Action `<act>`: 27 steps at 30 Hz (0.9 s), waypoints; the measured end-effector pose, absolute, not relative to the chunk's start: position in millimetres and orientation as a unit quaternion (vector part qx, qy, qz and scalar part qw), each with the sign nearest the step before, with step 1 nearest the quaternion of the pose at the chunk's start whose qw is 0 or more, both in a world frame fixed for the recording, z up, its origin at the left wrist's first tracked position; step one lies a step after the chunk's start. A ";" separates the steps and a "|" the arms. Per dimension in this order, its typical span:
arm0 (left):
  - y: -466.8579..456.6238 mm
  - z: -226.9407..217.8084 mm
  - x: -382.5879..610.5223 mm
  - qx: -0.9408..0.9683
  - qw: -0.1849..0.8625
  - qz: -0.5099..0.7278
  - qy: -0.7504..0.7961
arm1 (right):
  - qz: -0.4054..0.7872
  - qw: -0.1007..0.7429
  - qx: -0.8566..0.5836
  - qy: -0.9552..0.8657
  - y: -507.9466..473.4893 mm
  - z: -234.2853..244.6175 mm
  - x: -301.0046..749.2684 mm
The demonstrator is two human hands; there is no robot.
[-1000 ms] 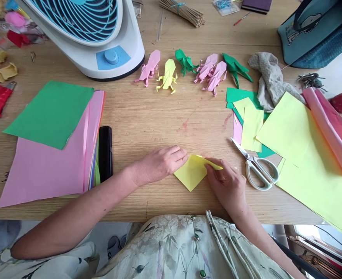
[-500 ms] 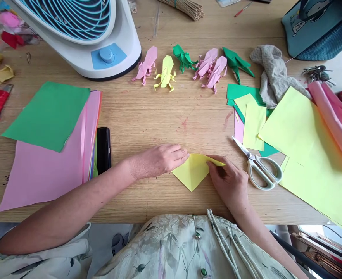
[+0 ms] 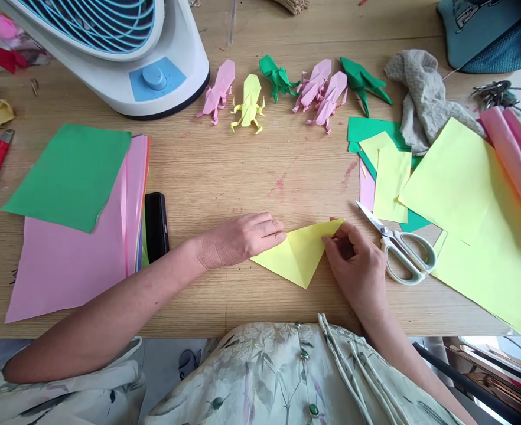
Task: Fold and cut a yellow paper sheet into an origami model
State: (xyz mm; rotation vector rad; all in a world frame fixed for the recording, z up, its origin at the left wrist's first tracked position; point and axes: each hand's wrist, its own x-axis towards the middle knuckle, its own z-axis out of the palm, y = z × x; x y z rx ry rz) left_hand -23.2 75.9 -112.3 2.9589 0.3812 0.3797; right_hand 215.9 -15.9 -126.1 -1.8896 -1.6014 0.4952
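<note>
A folded yellow paper (image 3: 300,255) lies flat on the wooden table (image 3: 243,171) near its front edge, shaped as a triangle pointing toward me. My left hand (image 3: 238,239) rests flat beside it, fingers stretched out and fingertips pressing the paper's upper left edge. My right hand (image 3: 355,265) pinches the paper's right corner between thumb and fingers.
Several pink, yellow and green origami insects (image 3: 287,91) stand in a row at the back. Scissors (image 3: 397,245) lie right of my right hand, by yellow sheets (image 3: 473,212). A coloured paper stack (image 3: 78,218), a black phone (image 3: 155,226) and a fan (image 3: 123,53) are at left.
The yellow paper has been flattened and turned a little, its right corner now reaching up and right. My right hand shifted right with that corner; my left hand stayed in place.
</note>
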 end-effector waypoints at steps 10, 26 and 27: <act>73.8 -116.3 -26.7 0.986 -0.005 0.132 0.101 | 0.241 0.404 -0.672 -0.572 -12.2 -119.9 208.5; 71.3 -116.4 -25.5 0.987 -0.034 0.111 0.112 | 0.112 0.253 -0.368 -0.888 -22.3 -115.9 228.2; 71.2 -116.5 -25.5 0.987 -0.034 0.111 0.113 | 0.111 0.237 -0.356 -0.897 -22.8 -116.1 229.8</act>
